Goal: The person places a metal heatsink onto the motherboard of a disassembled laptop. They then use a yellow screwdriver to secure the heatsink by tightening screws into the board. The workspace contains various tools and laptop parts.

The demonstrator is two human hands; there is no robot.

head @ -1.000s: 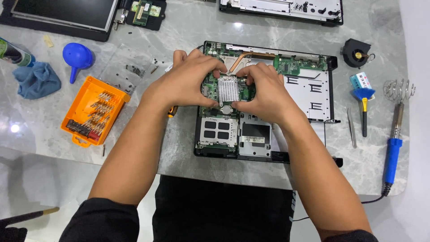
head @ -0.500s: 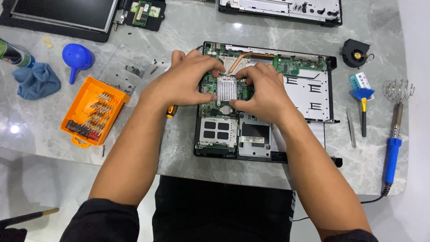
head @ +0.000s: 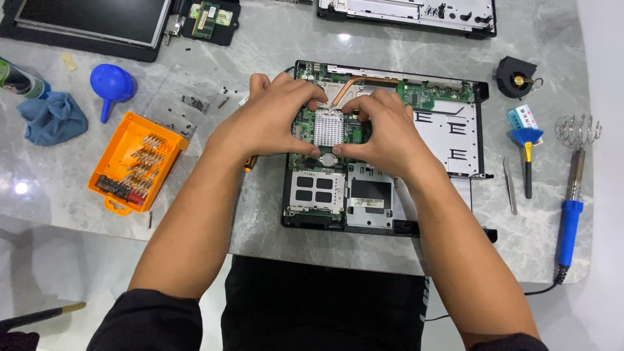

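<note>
head | left hand [head: 270, 123] and right hand [head: 380, 130] both curled, fingertips pressing the heatsink [head: 328, 127] edges from either side to steady it | heatsink sits on laptop base [head: 448, 136], mid-worktop [head: 260, 214] | bit case [head: 136, 162] left, within reach

A small square silver heatsink [head: 328, 127] with fine fins sits flat on the green motherboard [head: 426, 95] of an opened black laptop base [head: 383, 227], which lies flat on the desk. A copper heat pipe [head: 364, 83] runs from the heatsink up and to the right. Just below the heatsink sits a round coin cell [head: 329, 158].
</note>
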